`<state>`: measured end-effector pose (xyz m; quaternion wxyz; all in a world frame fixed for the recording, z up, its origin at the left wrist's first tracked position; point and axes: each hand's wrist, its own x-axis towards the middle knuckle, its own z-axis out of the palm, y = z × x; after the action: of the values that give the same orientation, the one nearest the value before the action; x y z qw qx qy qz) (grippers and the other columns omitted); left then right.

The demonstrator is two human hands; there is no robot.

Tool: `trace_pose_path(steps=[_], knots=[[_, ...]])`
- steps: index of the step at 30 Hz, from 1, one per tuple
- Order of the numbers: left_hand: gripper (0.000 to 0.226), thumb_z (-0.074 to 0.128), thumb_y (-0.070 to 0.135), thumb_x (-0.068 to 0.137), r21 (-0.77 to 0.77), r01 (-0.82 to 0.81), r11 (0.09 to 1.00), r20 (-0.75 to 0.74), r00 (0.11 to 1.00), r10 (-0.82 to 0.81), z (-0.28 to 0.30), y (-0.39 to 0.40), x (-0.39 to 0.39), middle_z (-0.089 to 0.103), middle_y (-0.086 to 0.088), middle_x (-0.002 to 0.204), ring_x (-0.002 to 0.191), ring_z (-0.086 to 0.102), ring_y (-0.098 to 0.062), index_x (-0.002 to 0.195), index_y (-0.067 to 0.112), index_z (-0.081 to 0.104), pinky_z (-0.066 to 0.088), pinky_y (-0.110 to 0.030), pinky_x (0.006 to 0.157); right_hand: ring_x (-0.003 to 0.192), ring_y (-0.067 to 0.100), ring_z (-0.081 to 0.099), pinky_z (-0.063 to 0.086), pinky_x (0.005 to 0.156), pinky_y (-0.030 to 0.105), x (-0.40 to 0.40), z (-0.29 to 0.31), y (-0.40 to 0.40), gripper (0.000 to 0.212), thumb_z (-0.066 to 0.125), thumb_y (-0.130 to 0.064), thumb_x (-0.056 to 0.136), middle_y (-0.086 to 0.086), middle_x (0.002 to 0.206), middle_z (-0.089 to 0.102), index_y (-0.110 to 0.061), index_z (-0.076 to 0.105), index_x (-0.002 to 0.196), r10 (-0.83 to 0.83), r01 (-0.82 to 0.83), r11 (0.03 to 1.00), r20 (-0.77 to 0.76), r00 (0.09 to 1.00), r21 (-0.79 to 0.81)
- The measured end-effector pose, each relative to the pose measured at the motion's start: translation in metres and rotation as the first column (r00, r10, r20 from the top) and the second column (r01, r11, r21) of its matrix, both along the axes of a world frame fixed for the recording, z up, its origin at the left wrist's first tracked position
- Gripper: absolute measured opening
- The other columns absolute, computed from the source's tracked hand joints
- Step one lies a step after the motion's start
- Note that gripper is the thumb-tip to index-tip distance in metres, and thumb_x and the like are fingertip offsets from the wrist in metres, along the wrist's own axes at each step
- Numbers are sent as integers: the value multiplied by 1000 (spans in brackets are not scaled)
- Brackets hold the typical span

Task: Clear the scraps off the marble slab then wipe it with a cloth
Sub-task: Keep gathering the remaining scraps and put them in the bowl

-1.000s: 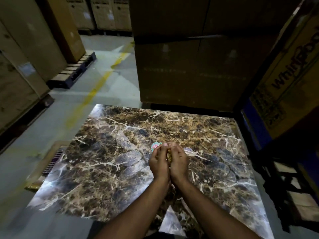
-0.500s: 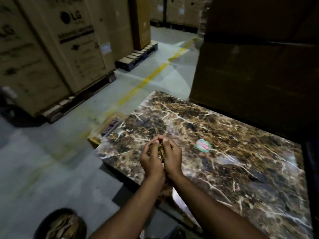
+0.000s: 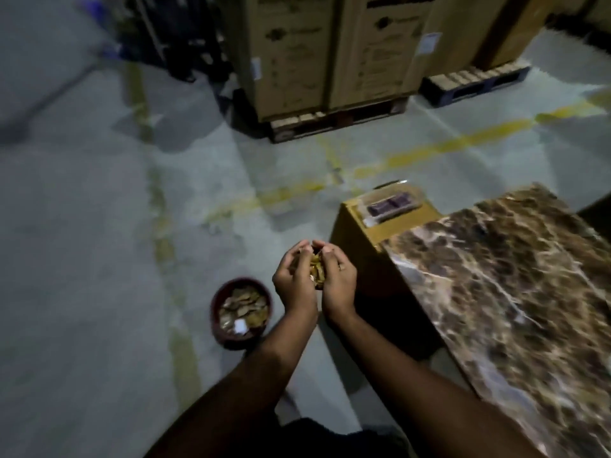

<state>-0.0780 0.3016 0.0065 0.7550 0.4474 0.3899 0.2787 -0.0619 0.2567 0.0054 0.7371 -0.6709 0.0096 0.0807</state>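
From the head camera, the person's left hand (image 3: 295, 281) and right hand (image 3: 338, 281) are cupped together, fingers curled inward with the fingertips meeting at the far side, and between them they hold a small heap of yellowish-brown scraps (image 3: 316, 268). The hands are in the air over the grey concrete floor (image 3: 82, 259), to the left of the brown, white-veined marble slab (image 3: 515, 292), which fills the right side of the view. Just left of and lower than the hands stands a round dark-red bowl (image 3: 243, 313) on the floor, already holding similar brownish scraps and one white piece. A tan cardboard box (image 3: 386, 219) with a purple pack on its top stands at the slab's far-left corner. Far off, tall brown cartons (image 3: 330, 51) rest on wooden pallets beside faded yellow floor lines (image 3: 456, 143). The picture is somewhat blurred.
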Motion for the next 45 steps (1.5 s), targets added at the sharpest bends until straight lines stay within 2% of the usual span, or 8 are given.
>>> trace_pose_path(steps=[5, 11, 19, 25, 31, 38, 41, 45], knots=[[23, 60, 30, 101, -69, -94, 993, -4, 996, 94, -21, 115, -27, 77, -12, 99, 97, 73, -29, 95, 16, 77, 60, -39, 84, 103, 14, 71, 55, 91, 30, -16, -22, 117, 35, 37, -8, 109, 7, 110, 74, -10, 73, 108, 154, -154, 988, -58, 986, 11], [18, 62, 34, 88, 33, -318, 947, -251, 915, 316, -75, 186, -43, 78, 4, 89, 88, 74, -15, 83, 30, 80, 60, -39, 80, 105, 19, 68, 53, 89, 25, -26, -73, 189, 31, 43, -15, 102, 12, 114, 72, -5, 72, 109, 341, -344, 938, -73, 937, -39], [27, 64, 36, 80, -18, -525, 851, -373, 793, 481, -273, 225, -12, 77, -4, 95, 98, 71, -29, 90, 17, 79, 56, -48, 89, 118, 27, 63, 47, 105, 56, 11, -276, 228, 38, 43, -25, 97, 9, 121, 70, -6, 69, 116, 499, -513, 853, -133, 856, -102], [36, 67, 48, 80, -240, -656, 715, -397, 739, 545, -459, 244, 12, 77, -8, 104, 107, 70, -30, 92, 18, 82, 53, -55, 100, 126, 22, 57, 44, 108, 55, 55, -454, 234, 41, 34, -15, 97, 3, 129, 64, -11, 63, 126, 663, -670, 709, -115, 740, -222], [25, 50, 16, 95, 60, -322, 945, -424, 849, 316, -558, 258, 1, 68, 8, 103, 90, 60, 15, 108, 13, 71, 44, -7, 82, 118, 10, 61, 49, 104, 29, 86, -544, 239, 31, 59, -9, 96, -11, 122, 64, -11, 64, 127, 766, -728, 565, -82, 637, -388], [34, 47, 41, 95, 349, 27, 937, -517, 839, 169, -598, 271, -37, 62, 3, 131, 127, 55, -15, 124, 31, 62, 46, -41, 108, 132, 5, 53, 41, 114, 29, 109, -571, 224, 38, 50, -24, 102, -6, 142, 60, -19, 61, 138, 788, -810, 492, -234, 570, -318], [37, 48, 31, 96, 363, 124, 924, -543, 833, 102, -594, 271, -45, 57, 2, 137, 131, 50, -13, 131, 23, 59, 41, -32, 111, 127, 1, 51, 37, 111, 17, 118, -572, 211, 43, 50, -18, 92, -3, 140, 60, -20, 62, 134, 798, -767, 456, -174, 577, -451], [56, 50, 36, 93, 425, 487, 763, -737, 675, -20, -599, 269, -52, 47, -10, 149, 138, 41, -26, 145, 12, 48, 34, -37, 114, 135, 12, 39, 31, 115, 22, 117, -577, 200, 54, 55, -30, 93, 11, 152, 45, -16, 50, 145, 900, -727, 180, -187, 394, -663]])
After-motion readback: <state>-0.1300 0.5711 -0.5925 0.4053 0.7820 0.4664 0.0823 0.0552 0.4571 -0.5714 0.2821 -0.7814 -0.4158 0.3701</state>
